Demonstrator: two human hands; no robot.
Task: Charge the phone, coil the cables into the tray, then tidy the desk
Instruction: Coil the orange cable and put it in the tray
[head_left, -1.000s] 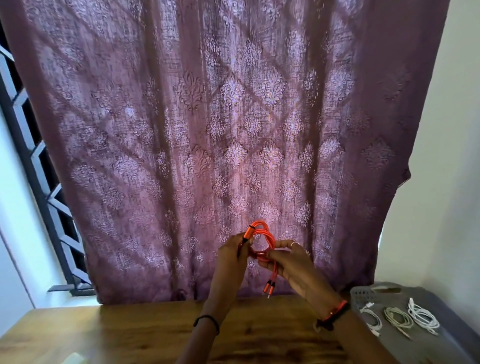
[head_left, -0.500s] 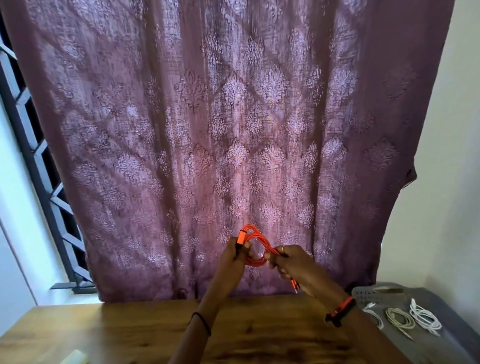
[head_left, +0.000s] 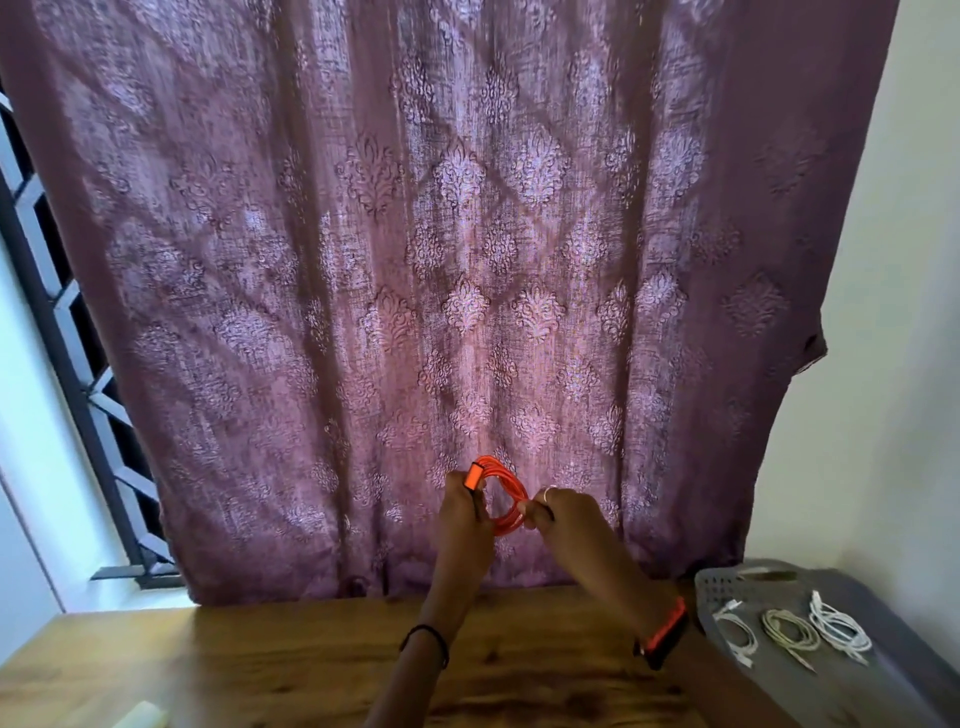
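Both grips are on the orange cable coil (head_left: 506, 488), lower centre: left hand (head_left: 460, 512) pinches the plug end, right hand (head_left: 563, 514) holds the opp. side, fingertips hidden. The coil is held up before the curtain (head_left: 467, 260), above the wood surface (head_left: 311, 660). Grey tray (head_left: 727, 577), lower right, is partly cut off, w/ three pale coiled cables (head_left: 839, 626) inside. Pale obj (head_left: 140, 717) at the bottom edge is cut off, can't ID.

Bare desk (head_left: 291, 660) between hands and tray (head_left: 904, 670); curtain (head_left: 467, 260) blocks behind.

Patterned mauve curtain (head_left: 467, 260) is hanging full-width. Black metal window grille (head_left: 76, 395) is showing left; pale wall (head_left: 893, 312) is standing right.
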